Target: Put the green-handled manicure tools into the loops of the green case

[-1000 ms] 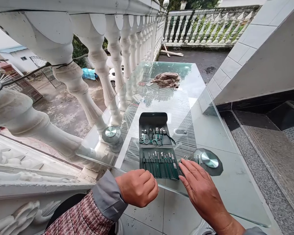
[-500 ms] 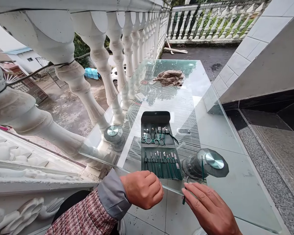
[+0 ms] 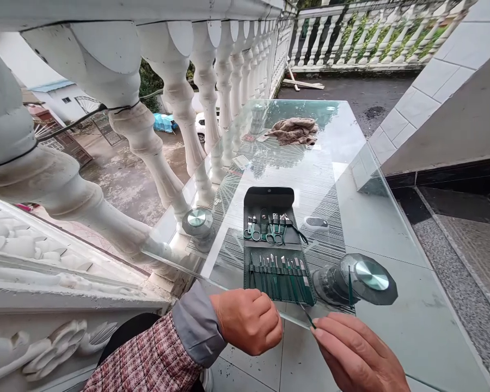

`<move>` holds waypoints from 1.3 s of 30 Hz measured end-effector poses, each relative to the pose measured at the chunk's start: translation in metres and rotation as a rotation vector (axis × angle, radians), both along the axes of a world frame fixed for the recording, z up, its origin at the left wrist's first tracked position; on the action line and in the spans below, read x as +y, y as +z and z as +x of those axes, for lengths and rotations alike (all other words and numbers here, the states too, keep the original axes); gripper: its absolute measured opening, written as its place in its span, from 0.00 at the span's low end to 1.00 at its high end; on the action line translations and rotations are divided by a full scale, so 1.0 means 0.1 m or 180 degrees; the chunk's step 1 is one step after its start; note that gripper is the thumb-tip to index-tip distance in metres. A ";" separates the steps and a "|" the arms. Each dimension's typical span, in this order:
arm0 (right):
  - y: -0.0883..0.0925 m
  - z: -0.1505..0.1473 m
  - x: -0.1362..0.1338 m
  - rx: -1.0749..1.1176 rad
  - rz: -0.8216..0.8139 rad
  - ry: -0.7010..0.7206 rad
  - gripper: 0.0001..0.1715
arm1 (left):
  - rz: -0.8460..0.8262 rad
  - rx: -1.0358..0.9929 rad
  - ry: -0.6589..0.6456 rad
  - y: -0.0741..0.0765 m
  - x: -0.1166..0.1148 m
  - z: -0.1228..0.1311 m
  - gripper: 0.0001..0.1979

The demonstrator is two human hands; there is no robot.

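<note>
At the left, the person's left hand [image 3: 249,321] is curled into a loose fist at the table's near edge, knuckles up; its palm and thumb are out of sight, so I cannot tell whether anything is inside it. Just beyond these fingers, and a little to their right, an unfolded black leather-like case [image 3: 269,245] lies flat on the clear glass tabletop [image 3: 396,326]. Its near panel carries a row of slender green-handled metal tools [image 3: 283,272]; its middle panel holds green-handled scissors [image 3: 274,235] and clippers.

Right of the fist, a slim dark-green tool with a pale metal end [image 3: 307,316] juts from the fingertips of the right hand [image 3: 359,351], slanting back toward the case's near edge. Those fingers lie close together, pinched on it; the thumb is hidden behind them, as is the rest of the handle. The shape of the tool's end is too small to make out, and whether it touches the case or the glass is unclear.

The tool should be light, stiff and rather slippery, its end perhaps sharp, so the coloured handle is the safer hold. Beyond the right fingers is another thin green strip [image 3: 350,287], probably a similar tool, hard to separate from reflections.
</note>
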State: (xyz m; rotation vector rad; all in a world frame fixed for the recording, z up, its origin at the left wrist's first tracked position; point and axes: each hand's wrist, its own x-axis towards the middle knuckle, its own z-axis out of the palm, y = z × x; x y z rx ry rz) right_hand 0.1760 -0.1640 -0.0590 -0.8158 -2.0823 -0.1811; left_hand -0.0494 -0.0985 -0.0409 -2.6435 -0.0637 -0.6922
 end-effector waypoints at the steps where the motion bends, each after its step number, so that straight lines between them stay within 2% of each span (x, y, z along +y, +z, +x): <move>1: 0.03 -0.04 0.02 0.0044 -0.0007 0.0053 0.13 | -0.0018 0.0016 0.0000 -0.01 0.00 0.00 0.07; 5: 0.09 -0.18 0.12 -0.0056 -0.0072 0.0189 0.17 | -0.0078 0.0125 0.0024 -0.01 0.00 -0.02 0.08; 11: 0.04 -0.27 0.19 -0.0202 -0.0080 0.0139 0.20 | -0.0125 0.0079 -0.0004 -0.02 -0.01 -0.05 0.07; 28: -0.09 -0.05 0.15 -0.0624 0.0095 -0.0428 0.19 | -0.0045 0.0016 0.0025 0.04 0.00 -0.02 0.07; 39: -0.18 -0.10 0.12 -0.0837 0.0084 -0.0449 0.19 | -0.0054 0.0134 0.0078 0.02 0.00 -0.02 0.07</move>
